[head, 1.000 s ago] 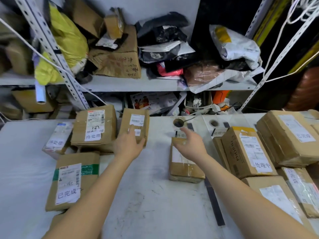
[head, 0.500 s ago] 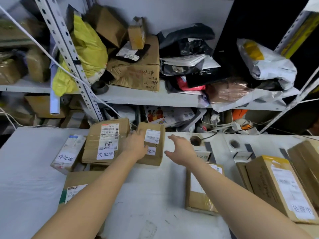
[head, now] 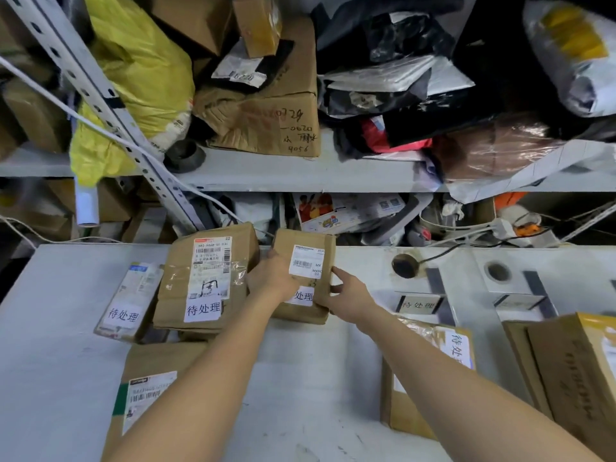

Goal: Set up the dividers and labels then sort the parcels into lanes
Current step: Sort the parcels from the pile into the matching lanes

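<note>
white table [head: 300, 378] | both hands grip small parcel [head: 308, 258] | taped parcel [head: 206, 278] adjacent

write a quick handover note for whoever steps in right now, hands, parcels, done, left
Left hand and right hand: both grip the small box at the table's back edge, one on each side.
Parcels: two marked 待处理 sit left of it, a taped box and a flat packet. A green-striped box lies nearer. More boxes lie right.
Done: a label stand reading 待处理 is up; parcels carry status labels.
Left: probably placing the held box, then sorting the others.
</note>
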`<action>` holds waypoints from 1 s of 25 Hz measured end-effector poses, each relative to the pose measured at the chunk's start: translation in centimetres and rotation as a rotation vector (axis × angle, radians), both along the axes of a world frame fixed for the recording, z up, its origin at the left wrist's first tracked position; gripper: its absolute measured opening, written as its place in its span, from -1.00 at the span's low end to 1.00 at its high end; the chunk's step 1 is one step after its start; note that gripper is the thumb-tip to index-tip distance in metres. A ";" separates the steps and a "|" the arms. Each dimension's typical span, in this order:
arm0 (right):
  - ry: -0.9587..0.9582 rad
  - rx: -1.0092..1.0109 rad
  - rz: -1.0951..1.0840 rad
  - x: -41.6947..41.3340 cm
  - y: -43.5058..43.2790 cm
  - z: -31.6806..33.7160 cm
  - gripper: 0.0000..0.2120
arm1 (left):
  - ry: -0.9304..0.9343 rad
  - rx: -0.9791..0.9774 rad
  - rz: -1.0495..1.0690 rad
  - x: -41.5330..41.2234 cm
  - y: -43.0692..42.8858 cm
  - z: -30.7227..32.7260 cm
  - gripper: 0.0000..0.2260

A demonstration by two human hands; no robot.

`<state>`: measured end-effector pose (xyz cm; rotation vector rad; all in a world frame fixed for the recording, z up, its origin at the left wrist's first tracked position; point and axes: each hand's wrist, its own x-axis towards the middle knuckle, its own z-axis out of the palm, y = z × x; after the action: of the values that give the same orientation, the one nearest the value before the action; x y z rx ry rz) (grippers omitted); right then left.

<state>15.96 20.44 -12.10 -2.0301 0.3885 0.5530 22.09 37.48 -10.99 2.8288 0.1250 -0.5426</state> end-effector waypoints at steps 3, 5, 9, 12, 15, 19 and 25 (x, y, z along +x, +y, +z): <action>0.019 0.065 -0.060 -0.5 -0.2 0.2 -0.57 | 0.011 -0.031 -0.040 -0.3 0.1 0.1 -0.55; 0.006 0.088 -0.099 -1.3 -0.5 1.3 -0.62 | -0.004 -0.058 -0.088 -1.0 0.0 1.1 -0.53; -0.077 0.110 -0.107 -3.3 -1.3 4.7 -0.41 | -0.115 -0.155 -0.076 -3.1 0.0 4.1 -0.42; -0.123 0.111 -0.099 -5.4 -1.9 7.5 -0.43 | -0.149 -0.250 -0.067 -5.4 0.0 6.5 -0.34; -0.136 0.088 -0.110 -8.4 -2.3 10.3 -0.58 | -0.186 -0.328 -0.074 -8.4 -0.1 7.8 -0.40; -0.122 0.099 -0.153 -12.9 -3.0 13.0 -0.57 | -0.230 -0.373 -0.071 -12.1 -0.8 9.3 -0.41; -0.104 0.124 -0.204 -21.1 -4.5 13.5 -0.34 | -0.216 -0.314 -0.143 -19.4 -2.3 10.3 -0.41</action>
<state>-5.16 15.95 1.36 -1.8647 0.4804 0.3362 2.71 35.21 -0.71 2.5765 -0.1884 -0.2542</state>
